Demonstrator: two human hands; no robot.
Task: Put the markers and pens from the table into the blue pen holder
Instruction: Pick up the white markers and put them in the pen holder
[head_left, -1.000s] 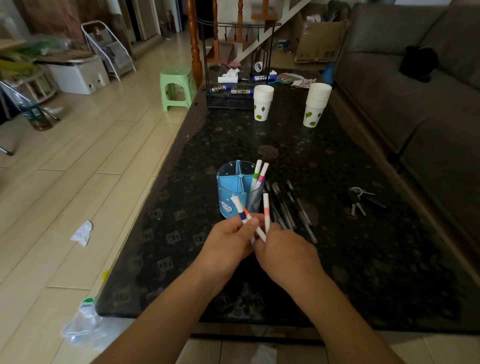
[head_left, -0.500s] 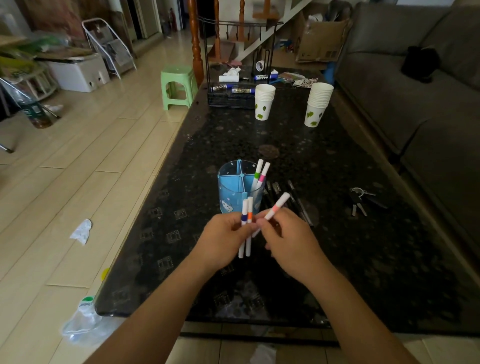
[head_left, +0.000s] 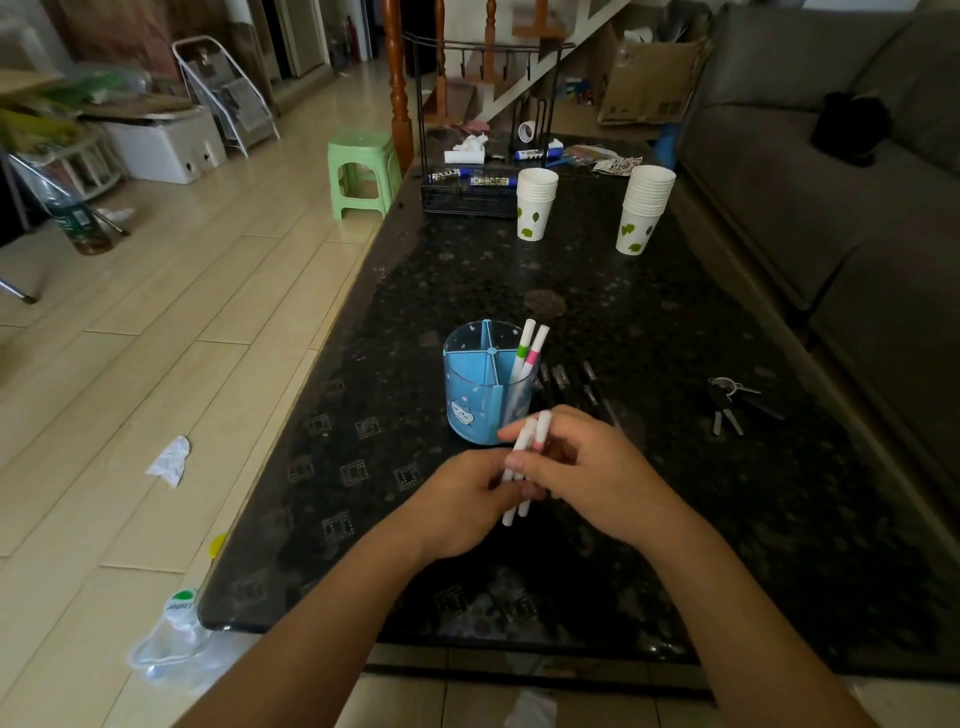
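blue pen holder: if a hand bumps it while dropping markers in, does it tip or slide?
The blue pen holder looks like thin translucent plastic, so probably light. Only two markers stand in it, leaning to one side, which adds little ballast. On the glossy stone table it would likely slide before tipping; its wide round base suggests fair stability.

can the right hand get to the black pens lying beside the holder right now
Probably not freely: the right hand hovers just in front of the black pens with nothing between them, but it shares the white markers with the left hand.
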